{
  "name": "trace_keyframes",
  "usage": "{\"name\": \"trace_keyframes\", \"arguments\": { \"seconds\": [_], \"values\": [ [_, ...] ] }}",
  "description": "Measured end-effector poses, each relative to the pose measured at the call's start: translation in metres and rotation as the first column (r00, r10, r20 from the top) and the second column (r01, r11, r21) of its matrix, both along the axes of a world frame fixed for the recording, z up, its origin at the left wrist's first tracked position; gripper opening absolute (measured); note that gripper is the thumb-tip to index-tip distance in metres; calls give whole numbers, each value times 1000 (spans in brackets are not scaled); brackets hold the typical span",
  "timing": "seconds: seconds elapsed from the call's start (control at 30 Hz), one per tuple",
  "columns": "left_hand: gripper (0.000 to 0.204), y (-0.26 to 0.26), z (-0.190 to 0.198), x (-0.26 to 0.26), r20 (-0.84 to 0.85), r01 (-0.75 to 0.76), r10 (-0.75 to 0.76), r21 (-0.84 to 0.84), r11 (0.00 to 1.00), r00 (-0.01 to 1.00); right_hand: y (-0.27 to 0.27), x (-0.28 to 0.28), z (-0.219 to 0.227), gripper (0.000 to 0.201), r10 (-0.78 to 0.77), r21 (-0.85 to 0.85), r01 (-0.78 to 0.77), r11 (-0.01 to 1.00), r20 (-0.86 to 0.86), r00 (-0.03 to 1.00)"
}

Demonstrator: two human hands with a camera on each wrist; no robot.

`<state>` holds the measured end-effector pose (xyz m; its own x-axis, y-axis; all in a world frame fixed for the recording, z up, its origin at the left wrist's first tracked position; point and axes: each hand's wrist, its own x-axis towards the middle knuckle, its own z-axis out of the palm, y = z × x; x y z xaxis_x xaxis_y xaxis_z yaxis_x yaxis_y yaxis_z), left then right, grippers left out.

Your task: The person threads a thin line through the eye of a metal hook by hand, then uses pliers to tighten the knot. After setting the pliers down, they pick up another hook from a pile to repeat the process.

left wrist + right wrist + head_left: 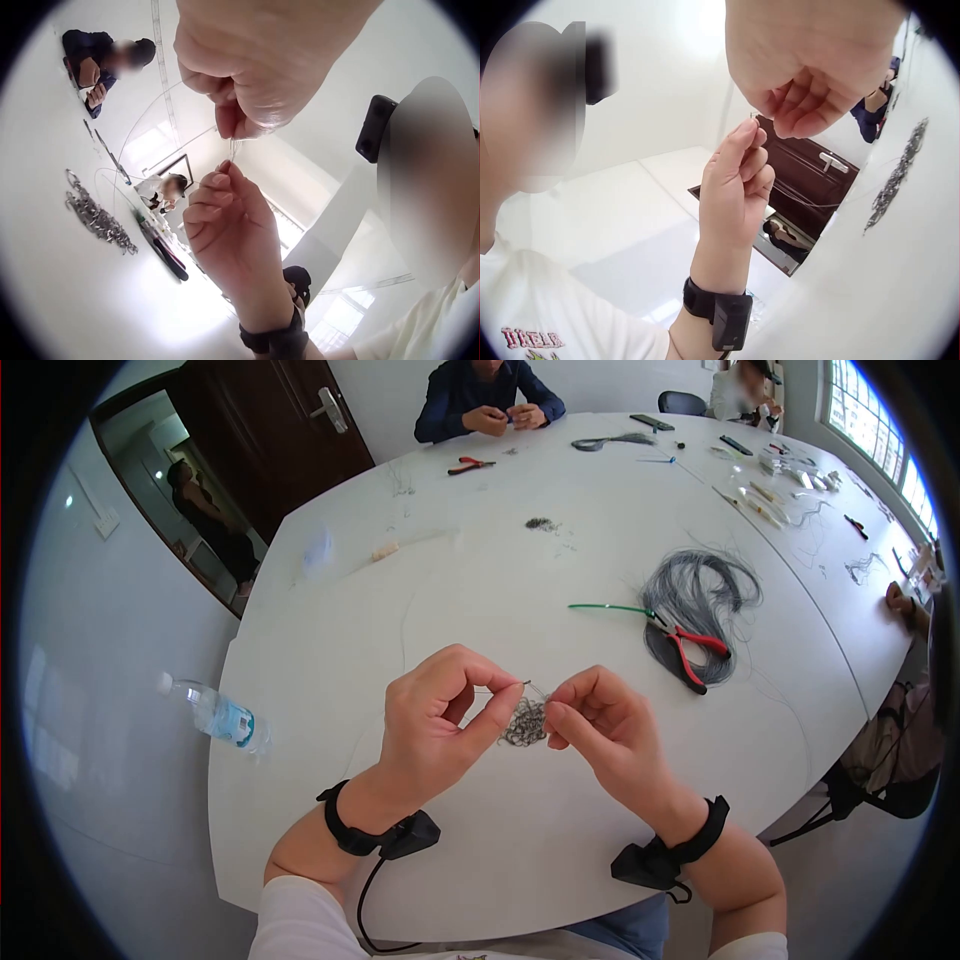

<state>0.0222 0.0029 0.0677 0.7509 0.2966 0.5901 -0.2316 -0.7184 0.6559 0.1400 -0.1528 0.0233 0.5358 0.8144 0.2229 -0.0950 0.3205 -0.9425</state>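
Note:
Between thumb and forefinger my left hand (440, 715) pinches a thin grey wire, whose small dark end (526, 682) shows at the fingertips. My right hand (610, 732) pinches the wire a little to the right, fingers curled. A short curved stretch of wire spans the two hands, seen close up in the left wrist view (235, 150). Beneath the hands a pile of small curly wire pieces (524, 724) lies on the white table (480, 840). A loose strand of wire trails out from the left hand.
Red-handled pliers (690, 650) lie on a grey wire bundle (700, 585) with a green tie (605, 606), right of the hands. A water bottle (225, 718) lies at the left. Another pair of pliers (470, 465) is at the far side, near a seated person (490, 405).

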Motion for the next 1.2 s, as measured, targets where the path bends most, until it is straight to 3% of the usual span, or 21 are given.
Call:
{"name": "trace_keyframes", "arguments": {
  "seconds": [0.33, 0.73, 0.83, 1.03, 1.1, 1.2],
  "values": [
    [11, -5, 14, 14, 67, -42, 44, -28, 999, 997, -2, -1, 4, 12, -115, 148, 130, 980, -103, 988],
    [14, 1, 4, 11, 97, -54, 54, -2, 999, 994, 0, -7, -2, 11, -128, 144, 126, 982, 3, 992],
    [14, 1, 2, 11, 101, -63, 62, -1, 998, 993, 0, -11, 0, 15, -154, 103, 149, 983, 41, 987],
    [15, 2, 4, 10, 85, -73, 75, -17, 997, 994, 2, -16, -7, 28, -262, 194, 252, 948, 23, 965],
    [14, 2, 4, 11, 93, -88, 87, 10, 996, 992, 2, -14, -7, 27, -297, 153, 259, 954, 331, 896],
    [14, 2, 5, 12, 116, -111, 100, 94, 989, 988, 0, -14, 2, 20, -305, 83, 298, 951, 402, 863]
  ]
}}
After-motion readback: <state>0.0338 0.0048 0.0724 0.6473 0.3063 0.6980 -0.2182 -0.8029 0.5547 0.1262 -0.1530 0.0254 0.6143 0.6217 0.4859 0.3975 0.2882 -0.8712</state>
